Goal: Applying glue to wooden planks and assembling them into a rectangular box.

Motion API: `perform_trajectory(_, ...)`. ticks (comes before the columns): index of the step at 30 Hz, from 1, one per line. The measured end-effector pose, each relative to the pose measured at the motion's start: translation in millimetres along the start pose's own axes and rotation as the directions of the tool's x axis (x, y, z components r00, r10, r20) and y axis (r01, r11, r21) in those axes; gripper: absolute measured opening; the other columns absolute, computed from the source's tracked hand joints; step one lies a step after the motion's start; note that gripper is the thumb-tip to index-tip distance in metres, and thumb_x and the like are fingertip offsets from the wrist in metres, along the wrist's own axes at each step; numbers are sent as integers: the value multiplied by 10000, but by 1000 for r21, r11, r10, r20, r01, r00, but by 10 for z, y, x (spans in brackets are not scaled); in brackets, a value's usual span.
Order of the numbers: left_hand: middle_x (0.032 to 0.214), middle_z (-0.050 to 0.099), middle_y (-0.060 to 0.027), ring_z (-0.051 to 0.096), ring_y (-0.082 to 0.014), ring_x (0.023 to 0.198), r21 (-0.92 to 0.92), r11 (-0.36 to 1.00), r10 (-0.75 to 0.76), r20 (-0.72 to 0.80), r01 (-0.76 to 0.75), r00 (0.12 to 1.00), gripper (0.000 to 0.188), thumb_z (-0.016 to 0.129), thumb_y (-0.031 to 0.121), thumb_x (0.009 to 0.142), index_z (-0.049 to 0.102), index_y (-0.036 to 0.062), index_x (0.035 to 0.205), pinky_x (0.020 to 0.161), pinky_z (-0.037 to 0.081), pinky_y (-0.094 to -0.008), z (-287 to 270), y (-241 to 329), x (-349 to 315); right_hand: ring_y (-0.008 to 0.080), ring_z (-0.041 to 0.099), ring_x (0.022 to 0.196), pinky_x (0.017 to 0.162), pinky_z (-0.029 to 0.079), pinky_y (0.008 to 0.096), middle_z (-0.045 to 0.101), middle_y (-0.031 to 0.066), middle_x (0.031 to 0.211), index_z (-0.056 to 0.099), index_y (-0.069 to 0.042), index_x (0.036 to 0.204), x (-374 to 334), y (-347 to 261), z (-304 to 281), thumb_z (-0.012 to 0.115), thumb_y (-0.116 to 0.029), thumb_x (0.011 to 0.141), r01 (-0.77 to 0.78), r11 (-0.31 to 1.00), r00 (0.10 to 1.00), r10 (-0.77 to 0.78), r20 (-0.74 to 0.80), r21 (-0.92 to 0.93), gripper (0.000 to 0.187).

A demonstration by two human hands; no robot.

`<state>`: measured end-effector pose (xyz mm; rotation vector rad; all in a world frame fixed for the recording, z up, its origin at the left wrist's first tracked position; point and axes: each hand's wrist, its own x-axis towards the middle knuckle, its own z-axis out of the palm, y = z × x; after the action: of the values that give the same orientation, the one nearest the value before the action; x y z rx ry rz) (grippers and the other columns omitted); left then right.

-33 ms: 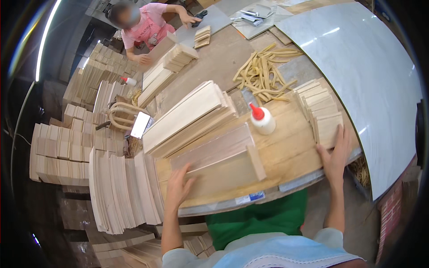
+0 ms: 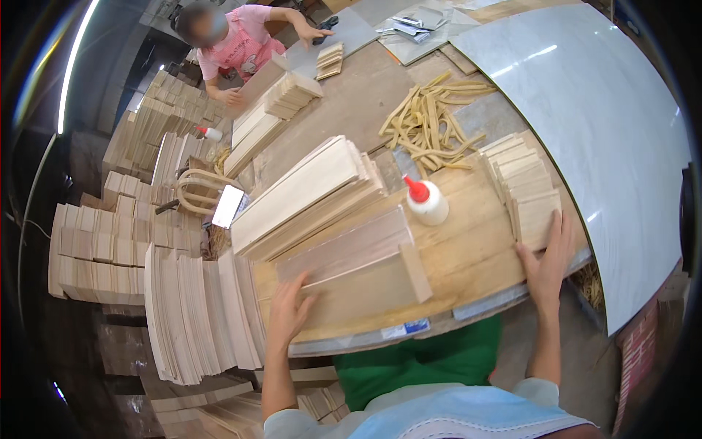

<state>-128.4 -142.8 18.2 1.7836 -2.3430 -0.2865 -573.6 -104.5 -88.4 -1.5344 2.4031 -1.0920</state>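
Observation:
My left hand rests at the left end of a thin upright wooden board, fingers curved and thumb apart. At that board's right end stands a short wooden end piece, meeting it in a corner. A flat pinkish-brown panel lies along its far side. My right hand is closed round the near end of a leaning row of small wooden pieces, thumb on the left and fingers along the right. It grips the nearest small wooden piece. A white glue bottle with a red tip stands between the two groups.
Long boards are stacked beyond the panel, and more stacks stand at the left. A pile of yellowish strips lies farther back. A large glossy grey sheet fills the right. Across the table, a person in pink works among boards.
The whole view has shifted slightly. Both hands keep their places against the wooden pieces.

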Motion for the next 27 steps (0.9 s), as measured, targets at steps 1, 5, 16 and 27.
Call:
perform_trajectory(1,1040,615,-164,558,-348,974,-12,998,-61,28,61,998,516,703,120,755,534,37,1236,850,436,-412,-26,28,-10,416,284,1317,1087,221,477,289,252,1439,305,23,1395,6,-14,-41,768,-186,678,0,1000,1000,0,2,-2,879)
perform_trajectory(5,1104,591,-166,528,-354,1046,0,987,-158,68,159,985,581,713,124,739,503,42,1275,942,399,-429,-18,77,-12,400,277,1322,1090,214,465,282,233,1450,308,-10,1410,13,-46,-17,787,-163,637,-125,989,991,122,51,81,923)
perform_trajectory(16,1330,445,-201,384,-369,1259,21,989,-147,-29,148,989,699,744,201,727,438,36,1334,1083,255,-466,-51,149,-127,303,370,1273,1057,289,388,365,178,1382,362,0,1389,-83,170,45,593,-58,869,-42,938,973,116,-198,345,572)
perform_trajectory(27,1275,508,-185,475,-353,1185,-283,959,-106,-336,7,936,572,724,136,752,507,14,1267,1016,360,-406,157,322,-840,131,543,1059,894,439,267,575,92,1181,470,49,1270,-269,176,-283,505,-45,941,-102,74,908,413,63,992,344)
